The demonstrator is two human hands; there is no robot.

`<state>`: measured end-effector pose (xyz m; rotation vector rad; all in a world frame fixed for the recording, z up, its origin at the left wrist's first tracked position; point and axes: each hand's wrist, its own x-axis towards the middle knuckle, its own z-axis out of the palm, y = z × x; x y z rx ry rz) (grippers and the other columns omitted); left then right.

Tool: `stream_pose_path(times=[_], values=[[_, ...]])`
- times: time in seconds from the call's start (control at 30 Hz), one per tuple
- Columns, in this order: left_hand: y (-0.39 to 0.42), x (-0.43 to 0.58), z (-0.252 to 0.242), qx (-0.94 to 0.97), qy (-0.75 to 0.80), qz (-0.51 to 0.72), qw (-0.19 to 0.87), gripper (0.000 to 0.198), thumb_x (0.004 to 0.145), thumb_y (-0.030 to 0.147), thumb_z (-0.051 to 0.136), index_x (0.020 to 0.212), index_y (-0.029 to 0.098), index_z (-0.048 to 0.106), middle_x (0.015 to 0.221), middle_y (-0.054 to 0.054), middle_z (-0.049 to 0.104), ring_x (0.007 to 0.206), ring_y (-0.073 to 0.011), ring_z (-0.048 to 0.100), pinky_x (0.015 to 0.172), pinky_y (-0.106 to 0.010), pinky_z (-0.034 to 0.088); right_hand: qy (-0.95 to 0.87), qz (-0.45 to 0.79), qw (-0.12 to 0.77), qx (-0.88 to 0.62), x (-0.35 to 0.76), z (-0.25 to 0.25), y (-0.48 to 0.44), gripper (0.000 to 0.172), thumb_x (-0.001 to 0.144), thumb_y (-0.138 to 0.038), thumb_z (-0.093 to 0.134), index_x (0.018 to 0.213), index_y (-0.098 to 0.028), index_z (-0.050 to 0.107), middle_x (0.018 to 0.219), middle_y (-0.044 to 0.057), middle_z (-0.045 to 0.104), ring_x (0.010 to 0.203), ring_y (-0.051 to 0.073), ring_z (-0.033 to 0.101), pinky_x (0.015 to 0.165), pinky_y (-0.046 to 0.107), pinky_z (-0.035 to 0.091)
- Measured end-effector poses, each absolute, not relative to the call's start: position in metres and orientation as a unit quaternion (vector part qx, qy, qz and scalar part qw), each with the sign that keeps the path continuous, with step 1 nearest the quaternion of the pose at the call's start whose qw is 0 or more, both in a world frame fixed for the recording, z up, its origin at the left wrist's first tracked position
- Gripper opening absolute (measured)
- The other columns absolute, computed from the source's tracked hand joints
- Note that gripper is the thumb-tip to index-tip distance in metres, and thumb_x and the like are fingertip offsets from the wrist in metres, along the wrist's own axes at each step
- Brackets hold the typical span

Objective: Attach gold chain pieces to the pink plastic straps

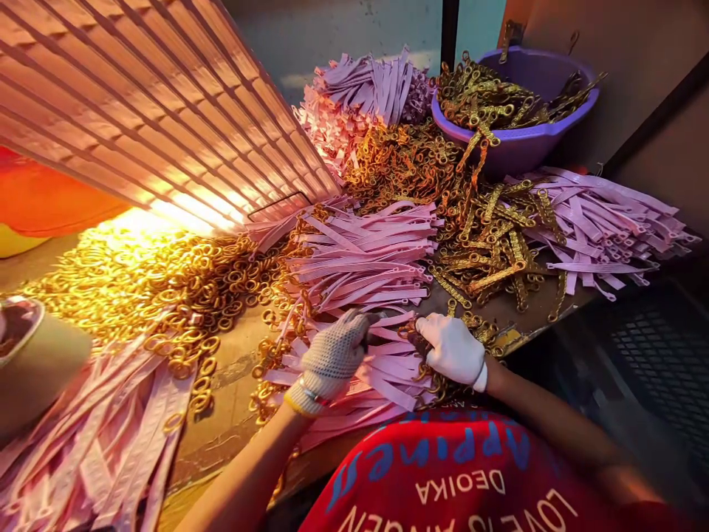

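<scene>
Both my hands wear white knitted gloves and rest low at the table's near edge. My left hand (332,358) is curled, its fingers closed over a pink strap from the pile of pink straps (360,266) beneath it. My right hand (453,347) is curled too, pinching gold metal pieces (481,329) at the edge of that pile. The two hands are close together, fingertips nearly meeting over the straps. What exactly sits between the fingers is partly hidden by the gloves.
Gold rings (160,284) lie heaped at left beside more pink straps (105,436). Gold chain pieces (481,229) cover the middle right, with pink straps (603,229) beyond. A purple basin (521,140) of gold pieces stands at the back. A lit slatted panel (149,103) overhangs the left.
</scene>
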<state>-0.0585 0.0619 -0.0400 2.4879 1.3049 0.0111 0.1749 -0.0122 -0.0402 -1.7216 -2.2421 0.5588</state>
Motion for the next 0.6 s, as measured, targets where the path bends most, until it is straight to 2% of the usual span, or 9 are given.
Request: stream_pose_path(times=[0.1, 0.17, 0.3, 0.37, 0.43, 0.5, 0.6], values=[[0.076, -0.021, -0.044, 0.892, 0.408, 0.003, 0.197, 0.044, 0.086, 0.011, 0.049, 0.125, 0.023, 0.063, 0.115, -0.009, 0.067, 0.102, -0.0233, 0.066, 0.088, -0.033, 0.053, -0.74, 0.162, 0.23, -0.611, 0.185, -0.051, -0.016, 0.029, 0.084, -0.012, 0.052, 0.109, -0.018, 0.063, 0.103, 0.011, 0.068, 0.099, 0.023, 0.064, 0.082, 0.029, 0.046], [0.082, 0.0, -0.051, 0.893, 0.399, -0.014, 0.208, 0.041, 0.084, 0.011, 0.052, 0.123, 0.021, 0.064, 0.116, -0.011, 0.067, 0.098, -0.0248, 0.068, 0.086, -0.035, 0.054, -0.713, 0.151, 0.273, -0.628, 0.194, -0.055, -0.019, 0.031, 0.084, -0.012, 0.052, 0.113, -0.019, 0.062, 0.101, 0.011, 0.069, 0.1, 0.024, 0.064, 0.086, 0.031, 0.047], [0.082, 0.015, -0.061, 0.885, 0.413, -0.019, 0.214, 0.03, 0.091, 0.015, 0.047, 0.114, 0.018, 0.067, 0.111, -0.015, 0.068, 0.091, -0.0257, 0.069, 0.083, -0.038, 0.054, -0.685, 0.157, 0.282, -0.653, 0.204, -0.055, -0.018, 0.033, 0.083, -0.008, 0.051, 0.111, -0.02, 0.063, 0.092, 0.009, 0.071, 0.091, 0.024, 0.066, 0.084, 0.032, 0.049], [0.078, 0.008, -0.06, 0.887, 0.406, -0.012, 0.22, 0.034, 0.091, 0.014, 0.046, 0.119, 0.02, 0.066, 0.115, -0.013, 0.068, 0.098, -0.0248, 0.069, 0.087, -0.037, 0.054, -0.693, 0.155, 0.27, -0.65, 0.202, -0.052, -0.015, 0.034, 0.08, -0.006, 0.051, 0.108, -0.019, 0.064, 0.093, 0.01, 0.071, 0.09, 0.024, 0.066, 0.084, 0.033, 0.049], [0.074, -0.002, -0.056, 0.882, 0.394, 0.051, 0.254, 0.044, 0.088, 0.011, 0.048, 0.127, 0.022, 0.062, 0.128, -0.011, 0.065, 0.112, -0.024, 0.065, 0.097, -0.037, 0.051, -0.709, 0.156, 0.266, -0.635, 0.197, -0.048, -0.012, 0.035, 0.077, -0.005, 0.052, 0.107, -0.018, 0.064, 0.097, 0.01, 0.071, 0.091, 0.024, 0.066, 0.085, 0.033, 0.049], [0.071, -0.013, -0.051, 0.845, 0.395, 0.163, 0.321, 0.043, 0.088, 0.013, 0.05, 0.128, 0.022, 0.064, 0.133, -0.01, 0.064, 0.122, -0.0238, 0.06, 0.105, -0.039, 0.047, -0.724, 0.168, 0.271, -0.612, 0.189, -0.043, -0.009, 0.036, 0.077, -0.005, 0.052, 0.109, -0.019, 0.063, 0.102, 0.01, 0.071, 0.095, 0.024, 0.065, 0.087, 0.033, 0.05], [0.067, -0.022, -0.047, 0.739, 0.419, 0.278, 0.448, 0.031, 0.091, 0.027, 0.056, 0.117, 0.02, 0.071, 0.119, -0.011, 0.072, 0.112, -0.0258, 0.066, 0.098, -0.041, 0.053, -0.738, 0.202, 0.284, -0.578, 0.179, -0.037, -0.005, 0.038, 0.078, -0.007, 0.055, 0.113, -0.021, 0.062, 0.107, 0.009, 0.071, 0.101, 0.024, 0.066, 0.089, 0.032, 0.05]])
